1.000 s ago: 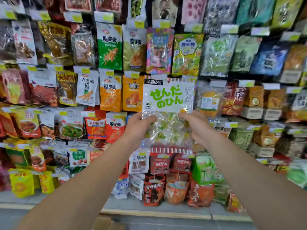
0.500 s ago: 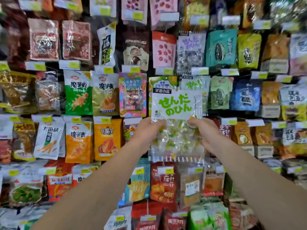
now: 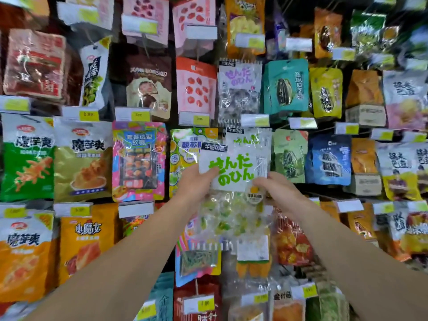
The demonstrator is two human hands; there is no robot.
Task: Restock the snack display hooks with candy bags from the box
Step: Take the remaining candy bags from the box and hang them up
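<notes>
Packed display hooks (image 3: 254,117) filled the wall. Left hand (image 3: 196,181) and right hand (image 3: 275,188) each pinched the candy bag (image 3: 231,179) before a matching hung bag (image 3: 249,140). Advisable: align header hole squarely with that hook.

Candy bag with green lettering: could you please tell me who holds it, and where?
Both hands, left hand and right hand, hold the candy bag at its label's side edges.

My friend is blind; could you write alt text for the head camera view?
Two bare hands, left hand and right hand, hold a clear candy bag with green lettering up to a wall of hanging snack packets, in front of a matching bag.
</notes>
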